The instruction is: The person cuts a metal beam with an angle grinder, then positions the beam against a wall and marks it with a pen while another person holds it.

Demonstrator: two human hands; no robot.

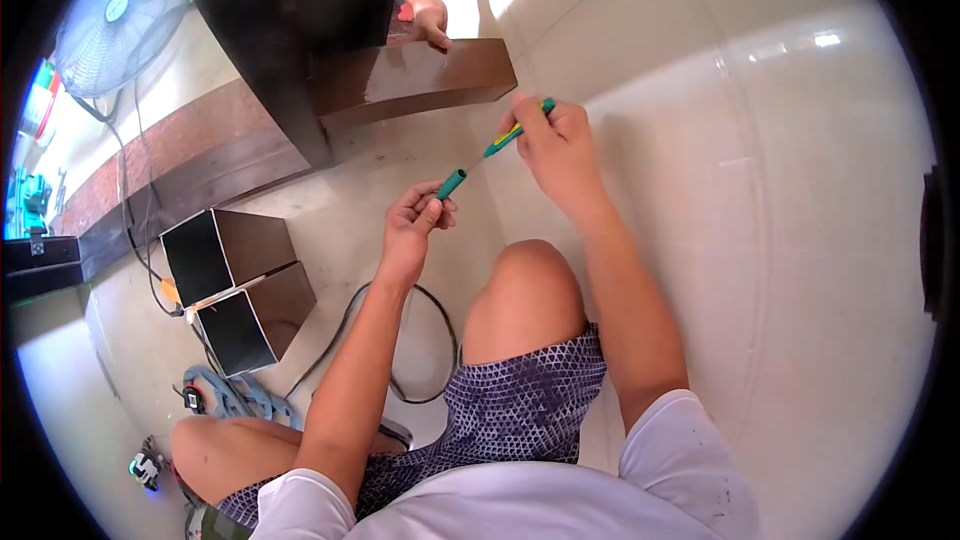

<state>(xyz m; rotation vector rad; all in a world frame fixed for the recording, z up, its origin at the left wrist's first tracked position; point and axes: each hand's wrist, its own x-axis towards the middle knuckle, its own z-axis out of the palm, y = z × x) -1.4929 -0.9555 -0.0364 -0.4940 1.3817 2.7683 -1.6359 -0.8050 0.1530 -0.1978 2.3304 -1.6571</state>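
Between the fingertips of my left hand [408,222] is a green cap [452,184], its open end tilted up and to the right. My right hand [556,152] grips a green marking pen [505,139] with yellow on its barrel. The pen's long thin tip points down-left at the cap's mouth; whether it touches the rim is too small to tell. Both hands are in front of my raised right knee. Beyond them lies a brown board [420,75], with another person's hand [430,24] resting on its upper edge.
Two brown square hollow pieces [268,240] sit on the floor at left. A black cable [440,310] loops beside my left forearm. Dark furniture [290,0] rises at the far left, near a fan [117,6]. Blue sandals [235,395] and a tape measure [193,399] lie by my left knee.
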